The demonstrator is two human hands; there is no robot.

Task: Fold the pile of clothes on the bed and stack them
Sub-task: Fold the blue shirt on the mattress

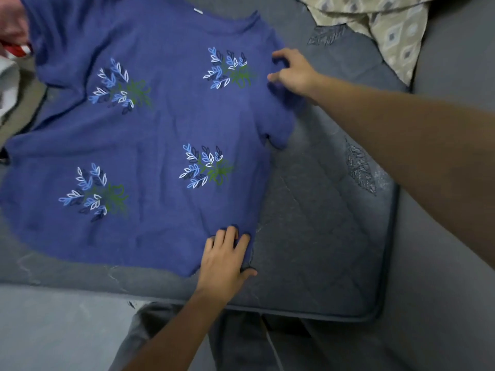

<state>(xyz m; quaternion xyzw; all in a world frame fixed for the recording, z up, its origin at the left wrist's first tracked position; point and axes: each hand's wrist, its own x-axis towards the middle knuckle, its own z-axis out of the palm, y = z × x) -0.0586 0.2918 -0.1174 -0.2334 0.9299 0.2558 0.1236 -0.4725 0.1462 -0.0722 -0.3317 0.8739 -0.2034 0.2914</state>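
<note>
A blue T-shirt (160,124) with several leaf prints lies spread flat on the grey mattress (321,223), collar toward the far side. My left hand (226,253) pinches the shirt's near right hem corner, thumb under the edge. My right hand (293,72) grips the cloth at the right shoulder, beside the short sleeve. The shirt's left sleeve runs out of view at the top left.
A beige patterned cloth (388,25) lies crumpled at the far right of the bed. More clothes, red and white (13,49), sit at the left edge. The mattress's near edge (294,313) runs close to my legs, with grey floor to the right.
</note>
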